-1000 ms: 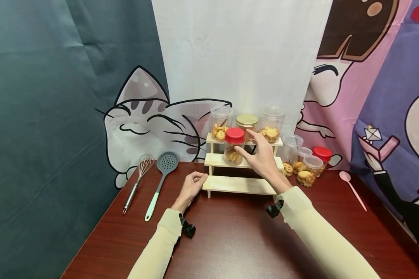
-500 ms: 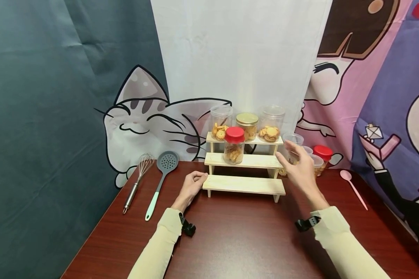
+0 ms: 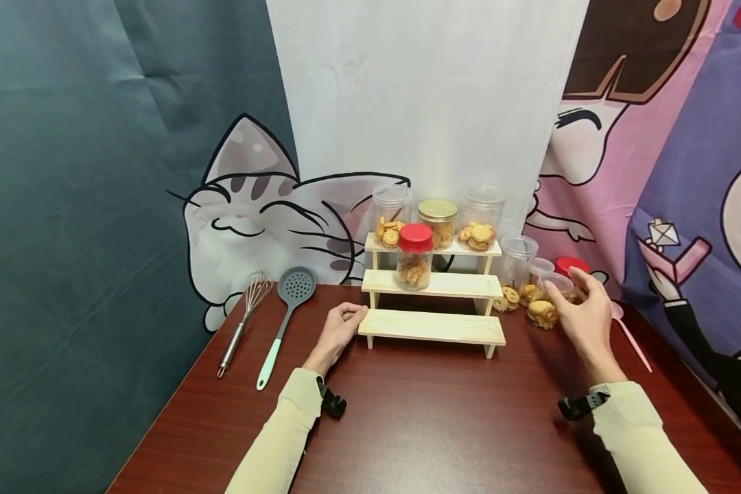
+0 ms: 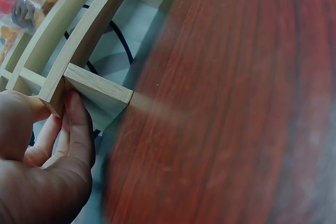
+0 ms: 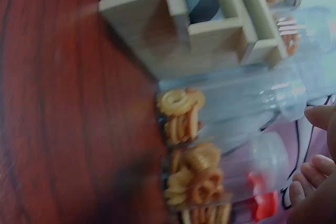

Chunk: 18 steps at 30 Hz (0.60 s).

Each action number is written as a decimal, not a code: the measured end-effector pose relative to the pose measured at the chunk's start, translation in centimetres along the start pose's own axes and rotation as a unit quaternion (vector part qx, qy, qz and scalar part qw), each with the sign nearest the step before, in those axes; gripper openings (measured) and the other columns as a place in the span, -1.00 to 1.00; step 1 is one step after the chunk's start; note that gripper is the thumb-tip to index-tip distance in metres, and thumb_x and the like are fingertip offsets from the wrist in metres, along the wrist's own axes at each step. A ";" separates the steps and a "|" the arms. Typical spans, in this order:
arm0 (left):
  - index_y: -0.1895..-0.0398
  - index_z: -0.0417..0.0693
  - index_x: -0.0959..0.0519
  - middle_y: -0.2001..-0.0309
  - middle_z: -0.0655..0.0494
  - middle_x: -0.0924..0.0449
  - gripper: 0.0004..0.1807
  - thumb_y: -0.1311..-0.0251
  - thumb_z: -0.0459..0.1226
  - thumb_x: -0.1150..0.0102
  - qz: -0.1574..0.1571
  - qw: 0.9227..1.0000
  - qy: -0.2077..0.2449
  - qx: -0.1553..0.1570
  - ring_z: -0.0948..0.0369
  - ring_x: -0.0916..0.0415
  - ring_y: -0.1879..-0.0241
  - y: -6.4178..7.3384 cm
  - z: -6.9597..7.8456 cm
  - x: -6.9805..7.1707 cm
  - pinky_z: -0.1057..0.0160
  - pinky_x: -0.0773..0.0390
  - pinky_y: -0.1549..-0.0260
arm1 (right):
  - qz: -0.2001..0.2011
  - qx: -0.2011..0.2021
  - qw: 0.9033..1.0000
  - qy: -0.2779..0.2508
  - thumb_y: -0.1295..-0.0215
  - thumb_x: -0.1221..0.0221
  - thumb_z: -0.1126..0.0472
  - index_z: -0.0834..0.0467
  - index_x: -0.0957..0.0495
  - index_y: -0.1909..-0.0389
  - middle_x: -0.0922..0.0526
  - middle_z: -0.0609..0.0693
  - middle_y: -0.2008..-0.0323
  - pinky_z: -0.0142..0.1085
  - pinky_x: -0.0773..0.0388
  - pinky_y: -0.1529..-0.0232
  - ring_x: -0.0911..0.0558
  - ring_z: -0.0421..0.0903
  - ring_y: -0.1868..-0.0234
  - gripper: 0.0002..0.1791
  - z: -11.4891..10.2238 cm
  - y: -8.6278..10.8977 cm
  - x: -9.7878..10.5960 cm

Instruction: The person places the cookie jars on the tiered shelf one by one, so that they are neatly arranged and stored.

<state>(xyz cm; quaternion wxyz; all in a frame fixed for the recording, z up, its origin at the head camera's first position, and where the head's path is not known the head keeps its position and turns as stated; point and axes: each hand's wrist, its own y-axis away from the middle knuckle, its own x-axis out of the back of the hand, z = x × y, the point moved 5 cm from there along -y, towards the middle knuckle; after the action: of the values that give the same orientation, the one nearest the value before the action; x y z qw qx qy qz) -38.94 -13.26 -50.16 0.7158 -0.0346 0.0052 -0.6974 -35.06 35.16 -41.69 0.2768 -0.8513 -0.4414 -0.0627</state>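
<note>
My left hand (image 3: 339, 331) pinches the left end of the lowest step of a three-tier wooden stand (image 3: 432, 326). The left wrist view has the thumb on top and the fingers (image 4: 79, 129) beneath that step. My right hand (image 3: 583, 322) hovers by a clear-lidded jar of cookies (image 3: 542, 314) right of the stand, thumb and fingers spread apart. In the right wrist view its fingers (image 5: 317, 174) appear clear of the jar lids. A red-lidded cookie jar (image 3: 414, 267) stands on the middle step.
Two clear jars (image 3: 478, 230) and a gold-lidded jar (image 3: 437, 223) fill the top step. A tall clear jar (image 3: 516, 267), a smaller one and a red-lidded jar (image 3: 570, 266) cluster at right. A pink spoon (image 3: 631, 339) lies beyond; a whisk (image 3: 245, 322) and slotted turner (image 3: 287, 315) lie left.
My right hand has moved away from the red-lidded jar on the middle step, rightward to the jars beside the stand. The left hand has kept its place.
</note>
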 end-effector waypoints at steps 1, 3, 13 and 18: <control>-0.08 -0.37 -0.64 0.11 -0.21 -0.79 -0.69 -0.54 -0.24 -0.29 0.001 1.000 -0.001 -0.002 0.32 -0.61 0.32 0.0 0.0 0.0 0.41 -0.59 0.26 | -0.004 -0.004 1.000 0.005 -0.39 -0.46 -0.03 0.04 -0.51 -0.53 -0.55 0.12 -0.43 -0.36 -0.52 -0.38 -0.58 0.19 -0.39 -0.26 0.4 -0.1 0.0; -0.08 -0.37 -0.64 0.11 -0.21 -0.80 -0.69 -0.54 -0.24 -0.30 0.002 1.000 -0.002 -0.003 0.32 -0.61 0.32 0.0 0.1 -0.1 0.40 -0.58 0.25 | -0.007 -0.003 1.000 0.010 -0.38 -0.47 -0.02 0.07 -0.49 -0.54 -0.53 0.15 -0.43 -0.28 -0.54 -0.42 -0.59 0.19 -0.38 -0.24 1.0 -0.1 0.0; -0.07 -0.37 -0.63 0.16 -0.12 -0.79 -0.71 -0.55 -0.26 -0.27 -0.002 1.000 0.011 0.003 0.33 -0.62 0.32 0.1 0.0 -0.2 0.42 -0.60 0.27 | 0.027 -0.007 1.000 0.007 -0.33 -0.50 -0.01 0.10 -0.49 -0.52 -0.54 0.17 -0.35 -0.50 -0.53 -0.32 -0.59 0.07 -0.27 -0.21 3.2 0.1 0.3; -0.05 -0.38 -0.62 0.20 -0.05 -0.78 -0.74 -0.55 -0.29 -0.27 -0.005 1.000 0.021 0.004 0.32 -0.63 0.33 -0.1 0.0 -0.1 0.41 -0.62 0.28 | -0.017 -0.034 0.999 -0.008 -0.35 -0.49 -0.03 0.11 -0.38 -0.60 -0.52 0.19 -0.48 -0.42 -0.49 -0.43 -0.54 0.07 -0.42 -0.13 4.2 0.0 -0.3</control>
<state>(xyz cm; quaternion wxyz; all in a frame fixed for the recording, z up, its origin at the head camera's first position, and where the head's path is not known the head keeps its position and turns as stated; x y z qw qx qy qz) -39.00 -13.12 -50.20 0.7119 -0.0169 0.0175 -0.7019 -35.80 37.20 -45.35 0.2430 -0.8532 -0.4554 -0.0755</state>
